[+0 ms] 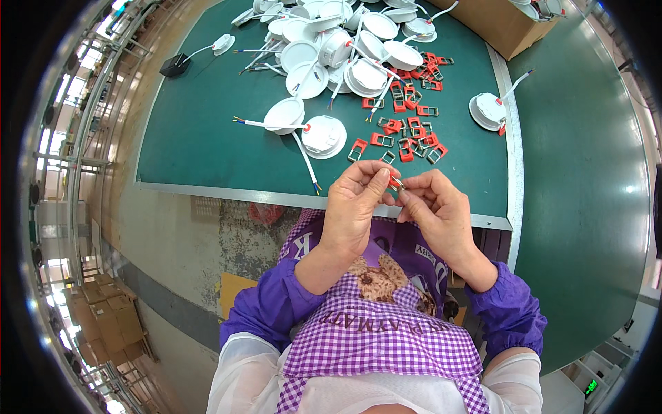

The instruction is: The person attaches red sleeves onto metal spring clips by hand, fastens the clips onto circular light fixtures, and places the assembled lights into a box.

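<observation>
My left hand (353, 207) and my right hand (439, 209) meet just above the front edge of the green table (227, 159). Between their fingertips is a small red-and-metal spring clip (394, 182), pinched from both sides; the fingers cover part of it. Just beyond my hands lies a scatter of similar red clips with metal loops (407, 141). Left of these, a round white lamp body (323, 136) lies beside another lamp (284, 115), with white cables ending in coloured wires.
Many white round lamps (301, 55) are heaped at the far middle. One lamp (487, 110) lies by the table's right edge, and a small black box (175, 65) is wired to a white disc at far left. A cardboard box (500, 26) stands back right.
</observation>
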`<state>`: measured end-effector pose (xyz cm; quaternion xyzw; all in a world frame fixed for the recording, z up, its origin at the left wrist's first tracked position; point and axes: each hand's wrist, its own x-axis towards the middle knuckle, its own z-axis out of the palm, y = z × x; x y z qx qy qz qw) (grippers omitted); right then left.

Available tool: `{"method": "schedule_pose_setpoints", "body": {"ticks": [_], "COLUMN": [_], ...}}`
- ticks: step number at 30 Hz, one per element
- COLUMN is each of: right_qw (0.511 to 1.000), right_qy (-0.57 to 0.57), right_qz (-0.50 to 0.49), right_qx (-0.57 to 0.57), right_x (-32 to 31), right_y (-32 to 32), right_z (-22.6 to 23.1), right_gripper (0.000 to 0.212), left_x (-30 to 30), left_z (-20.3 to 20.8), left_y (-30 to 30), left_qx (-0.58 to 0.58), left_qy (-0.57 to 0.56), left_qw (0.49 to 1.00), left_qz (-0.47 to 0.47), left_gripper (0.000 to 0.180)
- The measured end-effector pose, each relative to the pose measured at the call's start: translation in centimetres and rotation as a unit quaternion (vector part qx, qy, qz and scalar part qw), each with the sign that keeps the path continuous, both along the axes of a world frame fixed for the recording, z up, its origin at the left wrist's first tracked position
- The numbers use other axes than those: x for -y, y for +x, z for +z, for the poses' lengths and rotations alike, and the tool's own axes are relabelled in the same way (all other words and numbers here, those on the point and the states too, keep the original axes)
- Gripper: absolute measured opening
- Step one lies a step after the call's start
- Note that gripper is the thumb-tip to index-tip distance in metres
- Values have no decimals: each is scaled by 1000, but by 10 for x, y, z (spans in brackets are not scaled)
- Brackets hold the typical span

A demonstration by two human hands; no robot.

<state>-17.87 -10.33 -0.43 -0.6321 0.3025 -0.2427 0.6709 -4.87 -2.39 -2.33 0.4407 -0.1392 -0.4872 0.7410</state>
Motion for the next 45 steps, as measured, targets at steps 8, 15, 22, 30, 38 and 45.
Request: {"method": "schedule_pose_setpoints", "body": {"ticks": [8, 15, 22, 30, 38, 45], "right_qw": [999, 997, 998, 998, 998, 999], "right_qy": [-9, 29, 31, 0, -2, -13], "right_qz": [-36, -56, -42, -54, -53, -51], "right_qx": [-29, 37, 34, 23, 21, 8], "right_x": [3, 18, 11, 13, 12, 13], "right_y": [3, -3, -4, -3, -3, -2], "right_z": [-7, 1, 12, 14, 12, 10], "right_gripper": [11, 8, 8, 8, 8, 8], "left_x": [12, 10, 4, 4, 3, 2], "left_z": [-9, 3, 8, 7, 6, 6], "left_y": [-8, 7, 3, 2, 2, 3], "left_qx": [199, 115, 90, 65, 64, 79], "left_qy": [26, 35, 42, 27, 34, 38], "left_qw": [978, 993, 995, 997, 997, 996], "left_qz": [62, 22, -11, -32, -34, -33], "left_gripper": [13, 16, 15, 14, 14, 15]}}
